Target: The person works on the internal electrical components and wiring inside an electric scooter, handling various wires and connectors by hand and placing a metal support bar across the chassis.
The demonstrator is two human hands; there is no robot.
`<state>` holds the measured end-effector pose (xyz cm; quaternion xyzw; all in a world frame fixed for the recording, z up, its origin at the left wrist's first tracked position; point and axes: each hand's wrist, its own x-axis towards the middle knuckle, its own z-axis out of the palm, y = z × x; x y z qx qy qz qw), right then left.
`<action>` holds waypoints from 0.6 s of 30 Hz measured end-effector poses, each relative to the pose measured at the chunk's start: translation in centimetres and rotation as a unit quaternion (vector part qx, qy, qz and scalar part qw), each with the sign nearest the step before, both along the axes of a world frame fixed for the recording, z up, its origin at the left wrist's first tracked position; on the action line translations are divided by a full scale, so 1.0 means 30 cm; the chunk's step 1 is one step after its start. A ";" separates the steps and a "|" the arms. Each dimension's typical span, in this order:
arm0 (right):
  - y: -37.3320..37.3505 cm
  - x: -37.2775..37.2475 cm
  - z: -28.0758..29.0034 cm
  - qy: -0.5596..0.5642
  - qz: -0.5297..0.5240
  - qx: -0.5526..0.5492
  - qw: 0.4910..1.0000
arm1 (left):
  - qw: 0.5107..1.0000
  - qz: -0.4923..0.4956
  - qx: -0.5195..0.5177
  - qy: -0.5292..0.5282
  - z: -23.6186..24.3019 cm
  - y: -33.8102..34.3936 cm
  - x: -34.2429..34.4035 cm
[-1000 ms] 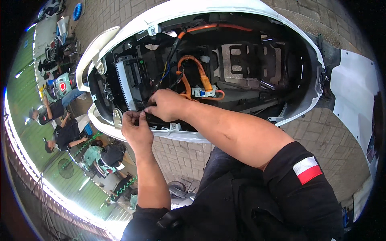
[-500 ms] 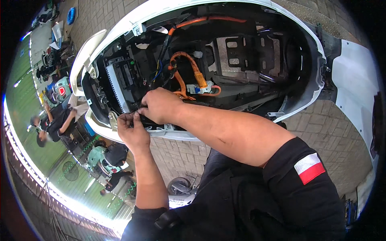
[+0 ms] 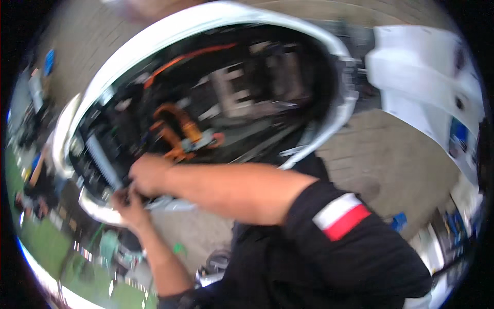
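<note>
An open scooter body with a white rim lies below me, smeared by motion. My left hand is at its near left edge, fingers closed in a pinch. My right hand reaches across from the right with bent fingers, and the fingertips of both hands meet. Whatever they hold is too small and blurred to make out. Just beyond them is a dark unit with a pale ribbed strip. Right of the hands, thick orange cables loop to a pale connector.
Another orange cable runs along the far inner wall. At the right stands a large white panel. A person and a teal scooter are at the left. A wheel sits near my legs. A blurred skin-toned shape shows at the top edge.
My view has swung, so the scooter body and both hands appear farther left and lower, and everything is blurred. The hands stay together at the same near edge.
</note>
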<state>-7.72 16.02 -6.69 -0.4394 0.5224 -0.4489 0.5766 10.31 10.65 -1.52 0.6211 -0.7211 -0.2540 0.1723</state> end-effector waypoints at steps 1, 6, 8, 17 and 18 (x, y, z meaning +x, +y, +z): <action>-0.011 0.017 -0.014 0.028 -0.005 -0.029 0.999 | 0.999 -0.004 0.017 -0.048 0.022 -0.002 -0.030; 0.030 -0.003 0.049 0.068 -0.043 0.022 0.996 | 0.989 -0.091 -0.055 -0.101 0.042 -0.002 -0.006; 0.059 -0.043 0.052 0.073 -0.034 0.060 0.995 | 0.976 -0.105 -0.114 -0.150 0.021 0.015 -0.049; 0.816 -0.593 -0.004 0.184 -0.407 -0.211 0.869 | 0.990 -0.071 -0.045 -0.115 -0.006 -0.086 0.052; 0.949 -0.657 -0.134 0.228 -0.467 -0.178 0.835 | 0.991 -0.070 -0.044 -0.107 -0.001 -0.076 0.034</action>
